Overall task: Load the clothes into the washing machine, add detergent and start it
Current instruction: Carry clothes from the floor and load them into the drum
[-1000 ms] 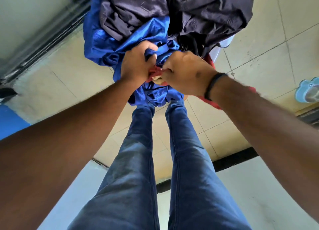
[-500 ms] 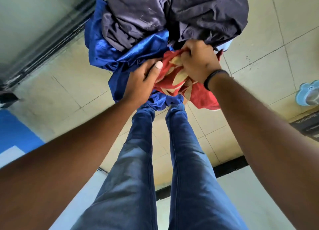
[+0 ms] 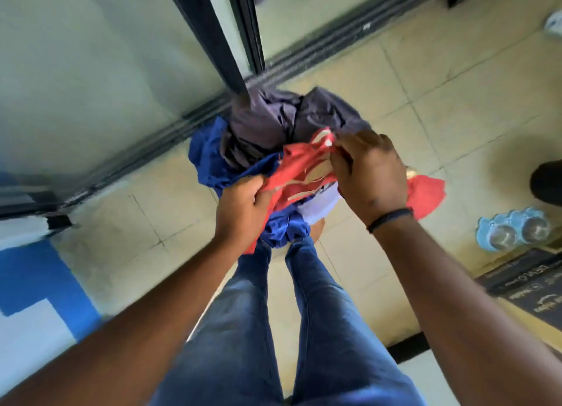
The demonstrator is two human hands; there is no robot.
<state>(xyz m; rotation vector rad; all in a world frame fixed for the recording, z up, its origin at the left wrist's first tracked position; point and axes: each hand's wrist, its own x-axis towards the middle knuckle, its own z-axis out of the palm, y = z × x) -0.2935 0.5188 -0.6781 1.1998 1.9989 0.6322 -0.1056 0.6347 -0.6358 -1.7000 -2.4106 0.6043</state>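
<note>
A: Legs in faded blue denim jeans (image 3: 243,329) nearest, standing on pale beige floor tiles (image 3: 456,116).

B: Next up, both bare forearms, reaching forward over the knees?

A: Yes. Left hand (image 3: 243,206) curled, fingers wrapped tight round a fold of red patterned cloth with cream markings (image 3: 292,168). Right hand (image 3: 369,169), thin dark band at the wrist, fingertips bunched and pinching the upper edge of that same red cloth.

B: And the rest of the laundry?

A: Bundled together between and beyond the hands, held above the floor: shiny royal-blue garment (image 3: 213,159) on the left and underneath, white fabric piece (image 3: 319,204) below the right hand, crumpled dark grey-purple garment (image 3: 282,119) on the far side. Loose red end trailing out past the right wrist.

B: Off to the right?

A: Light blue plastic-wrapped pack of clear water bottles (image 3: 514,229) on the tiles, flat brown cardboard carton with black printing (image 3: 526,287) just nearer than it.

B: Farthest back?

A: Dark metal sliding-door frame and floor track (image 3: 213,31), well beyond the bundle. Washing machine not identifiable anywhere.
</note>
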